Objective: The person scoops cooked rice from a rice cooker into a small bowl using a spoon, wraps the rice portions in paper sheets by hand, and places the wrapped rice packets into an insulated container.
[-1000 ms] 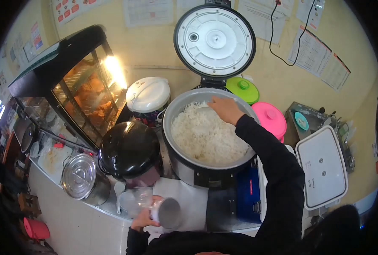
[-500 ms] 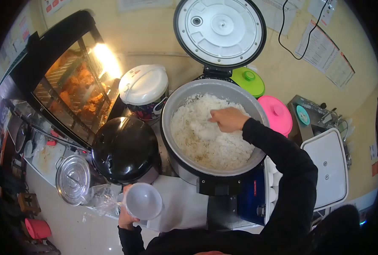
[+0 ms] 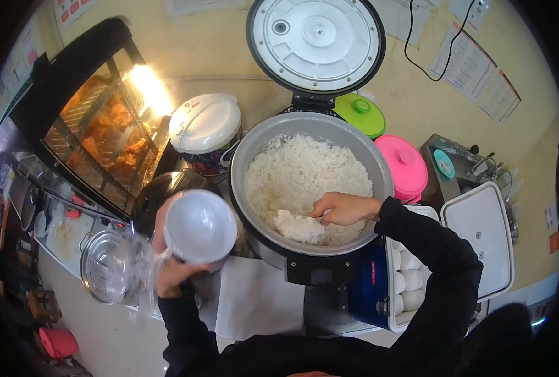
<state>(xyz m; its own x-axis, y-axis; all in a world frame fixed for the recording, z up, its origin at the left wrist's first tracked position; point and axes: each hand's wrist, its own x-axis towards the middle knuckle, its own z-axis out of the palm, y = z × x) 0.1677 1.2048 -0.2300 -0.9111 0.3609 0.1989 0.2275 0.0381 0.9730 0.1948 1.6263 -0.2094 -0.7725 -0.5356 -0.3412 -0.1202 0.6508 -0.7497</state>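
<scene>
Rice being scooped from a deep pot. The right hand (image 3: 352, 209), its fingers closed around what appears to be the handle of a scoop (image 3: 325, 215), is at the near side of the pot (image 3: 382, 169); the scoop's head is hidden by a heaped clump of rice (image 3: 301, 226). The left hand (image 3: 171, 269), fingers partly open around its wall, holds a bowl (image 3: 201, 226) left of the pot, mouth facing the camera; crumpled clear plastic (image 3: 130, 270) hangs beside it. The load seems gathered; lifting it would call for a level wrist and the bowl near the pot. The rice is white, sticky-looking and loosely grained; the pot is wide, round, matt grey; the bowl is smooth, pale and round. Behind, the raised lid (image 3: 317, 31) is a pale, moulded disc with a dark edge.
</scene>
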